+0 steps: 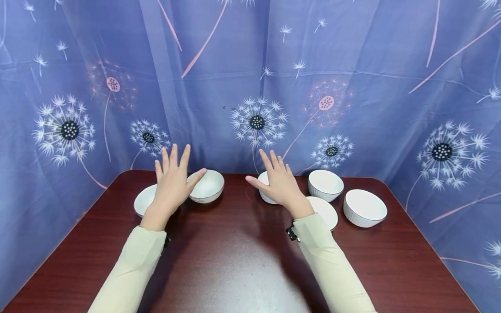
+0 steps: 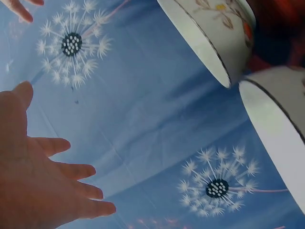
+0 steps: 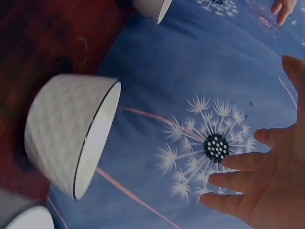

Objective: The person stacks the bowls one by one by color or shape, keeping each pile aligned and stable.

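My left hand (image 1: 170, 184) is raised over the table's left side, fingers spread and straight, holding nothing. Behind it sit two white bowls: one at the left (image 1: 143, 201), partly covered by the hand, and a dark-rimmed one (image 1: 211, 187) by the thumb. Painted flowers show on a bowl's outside (image 2: 223, 24) in the left wrist view. The right hand (image 1: 282, 188), also lifted with straight spread fingers, holds nothing. It partly hides a small white bowl (image 1: 264, 177); the right wrist view shows a bowl with a diamond-textured wall (image 3: 62, 126) and dark rim.
To the right of the right hand are a shallow white dish (image 1: 323, 213) and two ribbed white bowls, one farther back (image 1: 325, 184) and one at the far right (image 1: 364, 209). The dark red wooden table (image 1: 231, 261) ends at a blue dandelion-print curtain (image 1: 219, 108).
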The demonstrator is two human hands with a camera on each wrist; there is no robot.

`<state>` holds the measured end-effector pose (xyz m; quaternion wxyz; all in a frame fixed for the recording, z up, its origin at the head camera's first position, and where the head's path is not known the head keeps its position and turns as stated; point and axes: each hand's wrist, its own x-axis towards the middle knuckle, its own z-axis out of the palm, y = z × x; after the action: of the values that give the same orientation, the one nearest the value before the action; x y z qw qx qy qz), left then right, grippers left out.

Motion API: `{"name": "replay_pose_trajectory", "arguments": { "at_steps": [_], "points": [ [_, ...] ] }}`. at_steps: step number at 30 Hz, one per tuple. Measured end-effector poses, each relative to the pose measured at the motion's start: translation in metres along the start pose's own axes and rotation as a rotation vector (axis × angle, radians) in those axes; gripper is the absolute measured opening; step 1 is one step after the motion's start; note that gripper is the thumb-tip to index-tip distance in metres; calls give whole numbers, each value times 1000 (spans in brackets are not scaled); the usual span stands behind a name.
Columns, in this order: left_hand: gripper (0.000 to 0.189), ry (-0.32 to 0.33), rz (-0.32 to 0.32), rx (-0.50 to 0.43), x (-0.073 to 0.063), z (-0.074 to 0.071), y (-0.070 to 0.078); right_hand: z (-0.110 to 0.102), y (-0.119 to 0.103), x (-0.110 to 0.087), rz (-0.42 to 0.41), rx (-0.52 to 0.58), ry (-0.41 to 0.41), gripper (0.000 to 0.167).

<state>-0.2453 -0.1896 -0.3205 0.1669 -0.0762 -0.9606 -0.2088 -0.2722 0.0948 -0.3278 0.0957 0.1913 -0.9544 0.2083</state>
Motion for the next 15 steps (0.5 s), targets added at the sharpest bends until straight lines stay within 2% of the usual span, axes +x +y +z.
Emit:
{"name": "replay_pose_trajectory", "arguments": {
  "at_steps": [7, 12, 15],
  "points": [
    [83, 57, -42, -82, -7, -9, -20, 19, -6, 11, -51, 156, 57, 81],
    [84, 91, -79, -131, -13, -13, -37, 35, -9, 17, -63, 250, 60, 76],
    [84, 109, -103, -150, -16, -15, -48, 44, -12, 21, -100, 305, 64, 72]
  ]
}}
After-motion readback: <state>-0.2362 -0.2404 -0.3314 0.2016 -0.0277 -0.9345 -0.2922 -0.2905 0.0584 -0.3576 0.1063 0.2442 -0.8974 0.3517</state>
